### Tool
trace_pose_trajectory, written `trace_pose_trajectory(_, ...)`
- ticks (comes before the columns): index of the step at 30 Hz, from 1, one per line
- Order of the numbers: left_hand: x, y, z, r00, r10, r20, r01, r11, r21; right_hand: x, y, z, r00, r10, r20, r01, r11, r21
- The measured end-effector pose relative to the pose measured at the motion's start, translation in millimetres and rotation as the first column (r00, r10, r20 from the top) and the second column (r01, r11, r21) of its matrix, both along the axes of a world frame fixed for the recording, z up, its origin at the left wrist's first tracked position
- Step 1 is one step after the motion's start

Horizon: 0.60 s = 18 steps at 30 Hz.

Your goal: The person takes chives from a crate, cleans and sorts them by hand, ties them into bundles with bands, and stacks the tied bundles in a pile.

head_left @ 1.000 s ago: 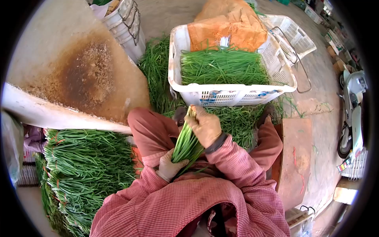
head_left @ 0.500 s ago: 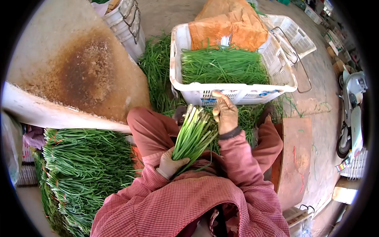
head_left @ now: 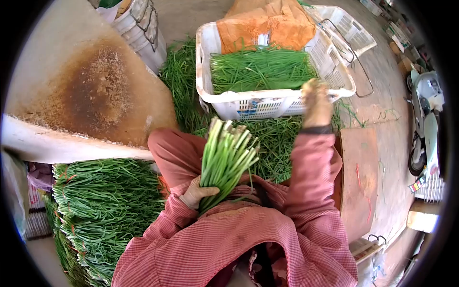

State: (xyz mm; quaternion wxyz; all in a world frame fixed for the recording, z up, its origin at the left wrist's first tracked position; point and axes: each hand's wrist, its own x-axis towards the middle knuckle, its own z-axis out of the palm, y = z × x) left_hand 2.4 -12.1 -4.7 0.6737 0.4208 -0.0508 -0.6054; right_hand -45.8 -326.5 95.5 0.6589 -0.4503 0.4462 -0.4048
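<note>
- Left fingers [head_left: 209,191]: closed around the lower part of a bunch of green stalks [head_left: 222,162], pale ends pointing up and away.
- Left of them: stacked green bundles [head_left: 110,205].
- Right fingers [head_left: 314,91]: blurred, at the white crate's [head_left: 220,97] near rim; cannot tell whether open or closed.
- Beyond these: cut greens [head_left: 263,69] inside, then orange sacking [head_left: 267,33].
</note>
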Motion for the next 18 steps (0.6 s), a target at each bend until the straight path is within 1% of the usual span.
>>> trace_pose_trajectory(1,1,0,5,1.000,0.007,-0.014,-0.007,1.000,0.024,-11,-36,-25,1.000,0.027,0.005,-0.024,0.956,-0.291)
trace_pose_trajectory(2,1,-1,5,1.000,-0.006,-0.010,0.007,1.000,0.021,-20,-44,-53,0.981,0.195,-0.024,-0.193,0.936,-0.295)
trace_pose_trajectory(3,0,-2,4,0.998,0.031,0.052,-0.033,0.998,0.044,-29,-32,-61,0.863,0.498,-0.082,-0.504,0.862,-0.064)
trace_pose_trajectory(4,-2,-3,4,0.992,0.069,0.108,-0.076,0.995,0.065,-39,-9,-64,0.652,0.756,-0.061,-0.737,0.651,0.182)
trace_pose_trajectory(5,-4,-4,3,0.986,0.083,0.146,-0.093,0.994,0.063,-40,25,-41,0.058,0.741,-0.669,-0.996,0.090,0.014)
trace_pose_trajectory(6,-4,-5,4,0.987,0.074,0.139,-0.084,0.994,0.067,-54,55,-52,0.191,0.936,-0.296,-0.958,0.243,0.150)
trace_pose_trajectory(7,-4,-5,6,0.993,0.077,0.092,-0.081,0.996,0.040,-68,85,-63,0.397,0.914,0.090,-0.876,0.347,0.336)
trace_pose_trajectory(8,-3,-4,7,0.995,0.082,0.050,-0.083,0.996,0.013,-71,92,-88,0.545,0.714,0.440,-0.819,0.339,0.463)
trace_pose_trajectory(9,-2,-2,7,0.996,0.084,0.038,-0.085,0.996,0.025,-68,68,-59,0.310,0.946,-0.100,-0.916,0.325,0.235)
trace_pose_trajectory(10,-1,1,7,0.996,0.083,0.045,-0.084,0.996,0.030,-74,35,-84,0.432,0.895,0.108,-0.897,0.414,0.153)
trace_pose_trajectory(11,0,3,7,0.997,0.071,0.023,-0.071,0.997,0.028,-75,0,-114,0.489,0.789,0.371,-0.841,0.539,-0.038)
trace_pose_trajectory(12,2,5,6,0.998,0.056,0.001,-0.056,0.998,0.022,-71,-3,-76,0.853,0.520,0.036,-0.520,0.854,-0.020)
trace_pose_trajectory(13,5,7,1,0.999,0.041,-0.008,-0.040,0.999,0.024,-73,-10,-62,0.935,0.277,-0.223,-0.292,0.956,-0.033)
trace_pose_trajectory(14,4,10,-2,0.999,0.037,0.000,-0.037,0.999,0.020,-75,-8,-67,0.937,0.273,-0.216,-0.288,0.957,-0.038)
trace_pose_trajectory(15,5,8,-2,0.999,0.038,0.022,-0.039,0.999,0.026,-77,-4,-81,0.874,0.289,-0.390,-0.441,0.810,-0.388)
trace_pose_trajectory(16,5,7,-1,0.998,0.043,0.041,-0.045,0.998,0.037,-79,3,-103,0.803,0.224,-0.553,-0.579,0.517,-0.631)
trace_pose_trajectory(17,7,7,-3,0.999,0.024,0.025,-0.024,0.999,0.038,-78,19,-149,0.643,0.427,-0.636,-0.765,0.388,-0.514)
trace_pose_trajectory(18,7,7,-1,0.999,0.028,0.030,-0.029,0.999,0.036,-72,53,-141,0.450,0.742,-0.498,-0.892,0.406,-0.201)
